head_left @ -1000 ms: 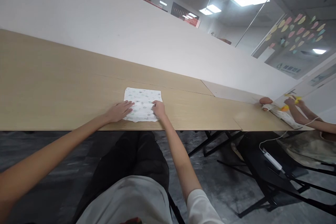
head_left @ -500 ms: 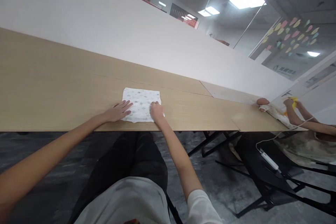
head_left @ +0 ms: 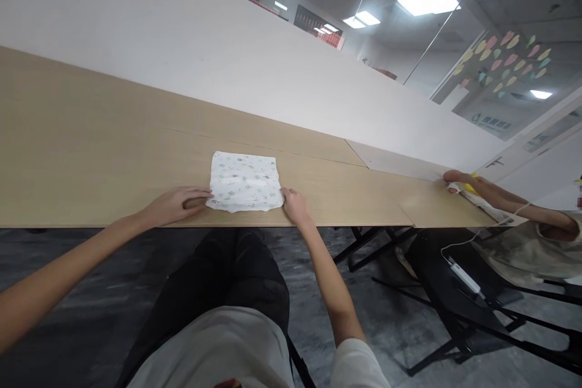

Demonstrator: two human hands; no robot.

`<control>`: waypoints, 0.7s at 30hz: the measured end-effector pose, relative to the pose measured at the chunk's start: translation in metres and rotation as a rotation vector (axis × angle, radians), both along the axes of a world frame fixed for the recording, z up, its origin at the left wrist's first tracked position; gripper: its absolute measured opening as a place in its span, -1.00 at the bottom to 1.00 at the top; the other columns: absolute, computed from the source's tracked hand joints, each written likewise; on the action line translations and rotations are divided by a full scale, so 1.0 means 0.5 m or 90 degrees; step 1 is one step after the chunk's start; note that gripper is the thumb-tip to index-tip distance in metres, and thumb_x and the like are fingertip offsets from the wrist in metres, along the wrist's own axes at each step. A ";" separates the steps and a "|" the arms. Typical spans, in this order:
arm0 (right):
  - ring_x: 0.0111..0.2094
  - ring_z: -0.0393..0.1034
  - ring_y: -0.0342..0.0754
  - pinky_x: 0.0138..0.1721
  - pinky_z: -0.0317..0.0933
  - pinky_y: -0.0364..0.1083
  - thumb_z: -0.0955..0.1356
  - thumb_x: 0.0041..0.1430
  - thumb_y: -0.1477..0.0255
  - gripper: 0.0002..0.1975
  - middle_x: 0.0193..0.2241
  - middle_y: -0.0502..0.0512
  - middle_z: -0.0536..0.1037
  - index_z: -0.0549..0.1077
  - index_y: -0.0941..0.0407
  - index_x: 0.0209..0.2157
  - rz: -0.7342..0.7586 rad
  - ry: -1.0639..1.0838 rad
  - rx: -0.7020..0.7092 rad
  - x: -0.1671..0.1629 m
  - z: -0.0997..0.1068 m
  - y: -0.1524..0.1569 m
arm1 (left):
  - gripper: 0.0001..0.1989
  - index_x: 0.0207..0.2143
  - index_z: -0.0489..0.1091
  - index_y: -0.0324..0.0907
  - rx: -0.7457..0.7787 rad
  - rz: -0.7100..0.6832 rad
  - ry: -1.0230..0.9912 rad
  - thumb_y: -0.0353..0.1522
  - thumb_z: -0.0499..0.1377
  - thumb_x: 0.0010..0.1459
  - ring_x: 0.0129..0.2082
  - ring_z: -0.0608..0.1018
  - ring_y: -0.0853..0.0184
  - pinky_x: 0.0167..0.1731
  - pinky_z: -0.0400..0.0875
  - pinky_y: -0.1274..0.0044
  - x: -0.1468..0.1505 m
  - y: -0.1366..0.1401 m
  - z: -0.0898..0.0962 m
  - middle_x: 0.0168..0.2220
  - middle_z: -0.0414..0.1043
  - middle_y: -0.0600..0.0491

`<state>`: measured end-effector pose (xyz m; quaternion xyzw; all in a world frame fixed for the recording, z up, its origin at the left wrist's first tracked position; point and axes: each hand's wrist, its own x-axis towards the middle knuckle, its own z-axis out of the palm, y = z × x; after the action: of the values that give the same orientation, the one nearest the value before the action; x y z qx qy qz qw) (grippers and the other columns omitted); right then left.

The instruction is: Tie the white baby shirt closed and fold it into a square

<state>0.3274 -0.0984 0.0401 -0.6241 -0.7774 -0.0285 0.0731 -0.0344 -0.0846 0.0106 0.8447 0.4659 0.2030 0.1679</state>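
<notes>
Between both hands (head_left: 171, 206) (head_left: 296, 207) lies the patterned cloth (head_left: 245, 183).

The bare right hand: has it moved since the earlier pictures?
Yes: against the pale wooden tabletop, the right hand has moved rightward, from atop the white patterned cloth to its right edge.

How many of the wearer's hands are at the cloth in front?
2: left hand at the left edge of the cloth, right hand at its right edge.

Head-worn view, forward and down
</notes>
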 end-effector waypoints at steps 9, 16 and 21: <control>-0.03 0.39 0.03 -0.02 0.23 -0.10 0.24 0.22 0.65 -0.61 -0.12 0.24 0.54 0.57 0.16 -0.02 0.073 0.133 -0.018 0.000 0.001 0.006 | -0.41 -0.13 0.52 -0.10 0.126 0.007 0.059 0.04 -0.15 0.23 -0.05 0.53 0.08 0.01 0.36 0.30 0.034 0.008 0.005 -0.07 0.54 -0.09; -0.02 0.36 0.01 0.10 0.19 -0.02 0.30 0.20 0.61 -0.72 -0.10 0.21 0.51 0.60 0.16 -0.13 0.169 0.341 0.028 0.034 0.003 0.012 | -0.55 -0.30 0.40 -0.18 0.221 0.048 0.163 -0.19 -0.22 0.26 -0.19 0.52 0.08 -0.11 0.36 0.28 0.054 -0.005 0.023 -0.24 0.51 -0.18; -0.12 0.40 -0.02 0.00 0.22 -0.04 0.28 0.17 0.60 -0.73 -0.17 0.13 0.58 0.60 0.13 -0.22 0.195 0.445 0.014 0.037 0.040 0.008 | -0.59 -0.32 0.35 -0.17 0.250 0.076 0.146 -0.20 -0.22 0.25 -0.22 0.49 0.07 -0.14 0.35 0.27 0.063 -0.025 0.075 -0.28 0.46 -0.18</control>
<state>0.3458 -0.0942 0.0600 -0.4717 -0.7895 0.1889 0.3442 -0.0030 -0.0973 0.0482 0.8496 0.4827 0.2019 -0.0663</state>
